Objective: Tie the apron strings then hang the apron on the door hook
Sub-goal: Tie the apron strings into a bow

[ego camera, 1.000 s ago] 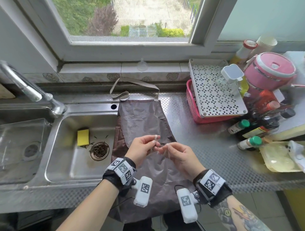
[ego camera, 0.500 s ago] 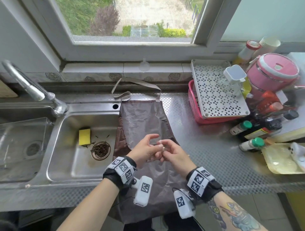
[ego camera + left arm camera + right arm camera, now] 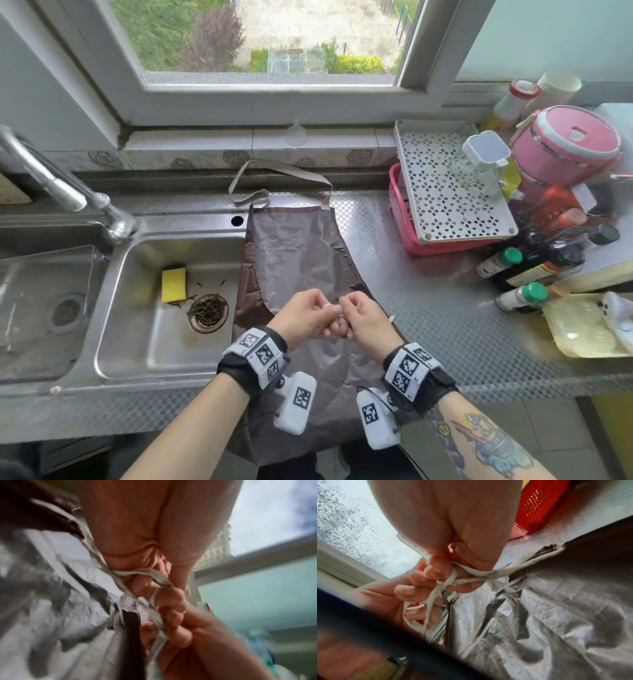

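Note:
A brown apron (image 3: pixel 294 260) lies flat on the steel counter (image 3: pixel 428 308), its lower part hanging over the front edge and its grey neck loop (image 3: pixel 274 178) at the back. My left hand (image 3: pixel 308 317) and right hand (image 3: pixel 359 317) meet knuckle to knuckle above the apron's middle. Both have curled fingers gripping the pale grey apron strings (image 3: pixel 154 574), which cross and twist between the fingers (image 3: pixel 453 577). The strings run down to the crinkled apron cloth (image 3: pixel 539 615). No door hook is in view.
A steel sink (image 3: pixel 154 308) with a yellow sponge (image 3: pixel 174 284) and a drain strainer lies to the left, the tap (image 3: pixel 61 192) behind it. A red basket (image 3: pixel 411 226) under a white perforated tray, bottles (image 3: pixel 520 296) and a pink pot (image 3: pixel 565 150) crowd the right.
Both hands have drawn together and curled tighter, from pinching separate string ends to gripping the crossed strings close together. The view has tilted slightly.

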{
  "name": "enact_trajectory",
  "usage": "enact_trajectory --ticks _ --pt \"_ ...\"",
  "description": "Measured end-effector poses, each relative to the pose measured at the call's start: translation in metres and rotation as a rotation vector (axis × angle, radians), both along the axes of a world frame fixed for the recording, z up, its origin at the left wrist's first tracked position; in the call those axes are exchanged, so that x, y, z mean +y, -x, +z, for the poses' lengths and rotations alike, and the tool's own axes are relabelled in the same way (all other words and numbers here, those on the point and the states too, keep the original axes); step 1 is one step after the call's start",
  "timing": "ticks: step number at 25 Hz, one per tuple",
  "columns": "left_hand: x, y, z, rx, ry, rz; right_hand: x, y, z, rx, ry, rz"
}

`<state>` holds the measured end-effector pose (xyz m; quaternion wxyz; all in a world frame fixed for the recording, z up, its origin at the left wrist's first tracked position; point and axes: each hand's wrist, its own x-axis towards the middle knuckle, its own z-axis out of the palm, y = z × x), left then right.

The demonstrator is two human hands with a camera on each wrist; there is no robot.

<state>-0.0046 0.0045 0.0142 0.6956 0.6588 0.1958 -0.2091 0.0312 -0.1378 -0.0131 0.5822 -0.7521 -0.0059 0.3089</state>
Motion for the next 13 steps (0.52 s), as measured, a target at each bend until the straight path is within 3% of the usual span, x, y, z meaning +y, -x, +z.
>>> enact_trajectory --ticks 3,5,6,10,11,13 --pt "-0.002 -0.001 -0.005 -0.342 -0.604 -0.235 0.003 -0.002 -0.002 0.081 0.011 -0.059" --pt "-0.005 0.002 -0.008 -0.603 -0.753 -0.328 0.003 -0.003 -0.001 0.107 0.013 -0.072" --pt "-0.008 0.002 -0.01 -0.656 -0.793 -0.349 0.004 -0.004 -0.001 0.105 0.033 -0.063" --pt "-0.011 0.0 -0.005 -0.377 -0.754 -0.248 -0.003 -0.011 -0.006 -0.027 0.03 -0.062" --pt "-0.009 -0.002 -0.004 -0.26 -0.67 -0.181 -0.005 -0.013 -0.005 -0.073 0.009 -0.064" --pt "-0.005 -0.009 -0.003 -0.028 -0.316 -0.014 -0.009 -0.011 -0.001 -0.159 0.0 -0.005"
